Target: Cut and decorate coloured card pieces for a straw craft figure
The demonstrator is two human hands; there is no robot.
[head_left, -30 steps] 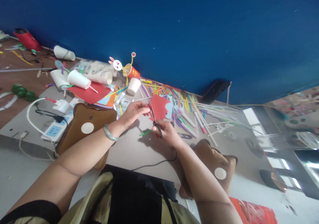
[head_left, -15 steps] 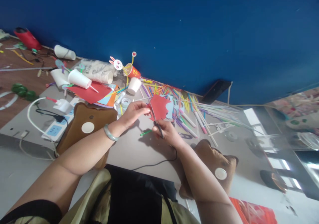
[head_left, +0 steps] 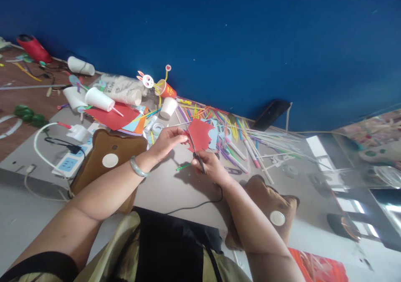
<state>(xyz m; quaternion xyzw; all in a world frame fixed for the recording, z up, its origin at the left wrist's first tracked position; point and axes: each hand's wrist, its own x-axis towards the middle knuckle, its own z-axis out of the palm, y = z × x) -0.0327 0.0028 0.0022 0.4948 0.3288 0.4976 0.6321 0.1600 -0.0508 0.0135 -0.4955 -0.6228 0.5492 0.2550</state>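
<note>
A piece of red paper (head_left: 201, 135) with a jagged outline is held up over the table. My left hand (head_left: 169, 142) pinches its left edge between thumb and fingers. In my right hand (head_left: 210, 166) is a pair of scissors (head_left: 201, 163), fingers wrapped round the handles. The blades point up and away and lie across the left part of the red paper. Just under the scissors a green stick (head_left: 183, 167) rests on the table. Scraps of light blue paper (head_left: 213, 135) show behind the red sheet.
Brown cushions stand left (head_left: 97, 165) and right (head_left: 269, 209). Further left are a power strip (head_left: 69, 163), paper cups (head_left: 100, 99) and coloured paper sheets (head_left: 109, 117). Markers and straws (head_left: 247, 142) spread along the blue wall (head_left: 219, 44). A black cable (head_left: 194, 207) crosses the table's front.
Almost nothing differs. Both hands keep their places, the scissors still across the red paper; the view has shifted very slightly.
</note>
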